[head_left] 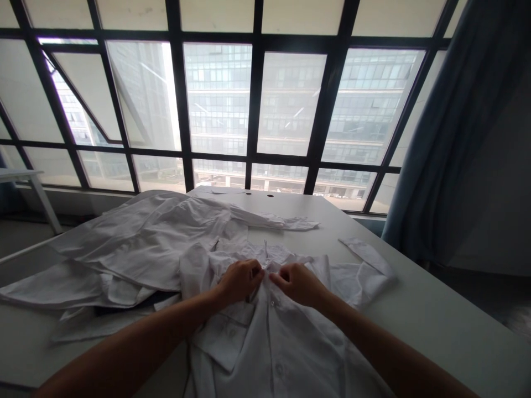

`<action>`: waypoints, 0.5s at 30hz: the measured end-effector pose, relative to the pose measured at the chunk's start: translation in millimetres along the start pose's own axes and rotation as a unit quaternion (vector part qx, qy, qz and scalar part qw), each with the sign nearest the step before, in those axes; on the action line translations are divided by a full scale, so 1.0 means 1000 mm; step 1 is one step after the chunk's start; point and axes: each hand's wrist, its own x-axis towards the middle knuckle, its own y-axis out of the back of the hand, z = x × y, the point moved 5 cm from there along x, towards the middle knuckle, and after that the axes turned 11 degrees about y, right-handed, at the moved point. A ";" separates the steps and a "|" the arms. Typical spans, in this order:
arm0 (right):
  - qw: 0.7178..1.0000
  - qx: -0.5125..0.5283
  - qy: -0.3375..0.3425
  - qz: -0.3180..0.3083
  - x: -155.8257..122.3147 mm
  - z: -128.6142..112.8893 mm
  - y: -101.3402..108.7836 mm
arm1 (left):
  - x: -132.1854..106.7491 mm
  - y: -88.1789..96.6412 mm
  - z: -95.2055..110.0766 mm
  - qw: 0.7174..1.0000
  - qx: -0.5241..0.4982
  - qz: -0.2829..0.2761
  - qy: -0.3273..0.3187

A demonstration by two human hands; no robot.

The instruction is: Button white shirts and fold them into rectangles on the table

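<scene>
In the head view, a white shirt (309,334) is being laid front up on the tabletop (440,320), its body being stretched toward the near edge and its collar (282,254) being turned toward the far edge, apparently so that the front opening is being kept within easy reach. The cloth just below the collar is being pinched by the left hand (243,281) and the right hand (296,283), whose fingers are being held narrow and close together, one on each side of the opening, presumably so that both front edges are being controlled. Whether a button is being gripped cannot be told. A heap of white garments (149,243) is being kept toward the tabletop's left edge, perhaps to leave room on the right; a dark piece (136,304) is being partly covered by it.

The shirt is being shown as plain and softly creased, with a button (272,303) being seen on the placket. Its right-hand sleeve (369,258) is being bent near the tabletop's right edge, the cuff being pointed back toward the far edge. The lower hem is being cut off from view.
</scene>
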 end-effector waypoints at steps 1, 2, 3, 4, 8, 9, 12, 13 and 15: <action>0.999 0.022 0.010 -0.034 -0.002 -0.005 -0.004 | 0.000 0.000 0.000 1.000 0.000 0.002 0.003; 0.997 0.042 0.017 -0.065 -0.005 -0.009 -0.009 | 0.000 0.001 0.000 1.000 0.000 0.004 0.006; 0.994 0.060 0.022 -0.087 -0.006 -0.012 -0.013 | 0.000 0.002 0.000 1.000 -0.001 0.008 0.009; 0.991 0.077 0.026 -0.104 -0.008 -0.014 -0.017 | -0.001 0.003 0.001 1.000 -0.001 0.013 0.012; 0.985 0.113 0.043 -0.125 -0.010 -0.021 -0.027 | 0.000 0.008 0.002 0.999 0.004 0.037 0.021; 0.987 0.103 0.046 -0.117 -0.010 -0.022 -0.027 | 0.001 0.009 0.002 0.999 0.004 0.043 0.026; 0.996 0.042 0.046 -0.063 -0.009 -0.023 -0.024 | 0.005 0.012 -0.001 0.997 -0.011 0.055 0.052; 0.998 0.028 0.045 -0.045 -0.008 -0.023 -0.022 | 0.006 0.012 -0.003 0.996 -0.018 0.056 0.062; 0.998 0.039 0.042 -0.031 -0.008 -0.023 -0.019 | 0.007 0.014 -0.006 0.995 -0.028 0.057 0.075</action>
